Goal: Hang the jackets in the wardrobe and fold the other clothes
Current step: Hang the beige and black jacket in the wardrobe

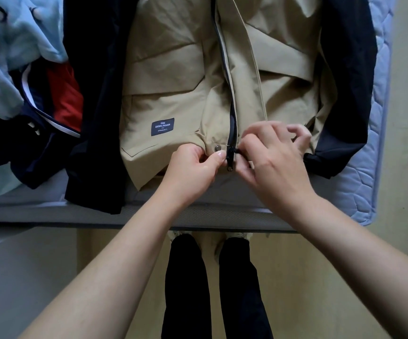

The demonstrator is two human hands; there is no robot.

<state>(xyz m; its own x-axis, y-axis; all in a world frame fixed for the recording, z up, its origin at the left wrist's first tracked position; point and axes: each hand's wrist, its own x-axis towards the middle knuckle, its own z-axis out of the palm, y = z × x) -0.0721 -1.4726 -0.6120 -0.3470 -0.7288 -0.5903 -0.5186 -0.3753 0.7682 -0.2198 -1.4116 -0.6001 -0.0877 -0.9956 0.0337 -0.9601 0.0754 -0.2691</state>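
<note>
A beige jacket (pixel 173 77) with dark navy sleeves lies flat on the bed, front side up, its hem toward me. A dark zipper (pixel 230 152) runs up its middle and is parted above the hem. My left hand (pixel 193 172) pinches the hem of the left front panel beside a metal snap. My right hand (pixel 273 157) pinches the zipper's bottom end on the right panel. The two hands meet at the zipper's base.
A heap of other clothes lies at the left: a light blue garment (pixel 9 57) and a navy, red and white piece (pixel 58 99). The quilted mattress (pixel 379 133) ends at the right. The bed's grey edge (pixel 51 214) runs in front of me, my legs below.
</note>
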